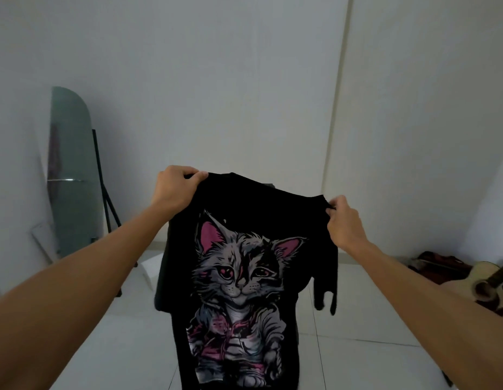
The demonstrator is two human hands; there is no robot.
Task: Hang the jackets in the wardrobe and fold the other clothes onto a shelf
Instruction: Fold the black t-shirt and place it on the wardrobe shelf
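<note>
The black T-shirt (244, 220) hangs in the air in front of the person, held up at arm's length by its two shoulders so that the cloth falls straight and the cat print (239, 288) faces them; this looks like the way to spread it flat and find its seams before folding, since a T-shirt belongs on the shelf, not on a hanger. The left hand (175, 190) has its grip closed on the left shoulder, fingers curled over the top edge. The right hand (343, 220) pinches the right shoulder seam between thumb and fingertips. One sleeve (326, 296) dangles below the right hand. Neither wardrobe nor shelf is in view; a guitar (481, 282) lies on the floor (104, 333) at right, a glass panel (73, 170) leans at left.
</note>
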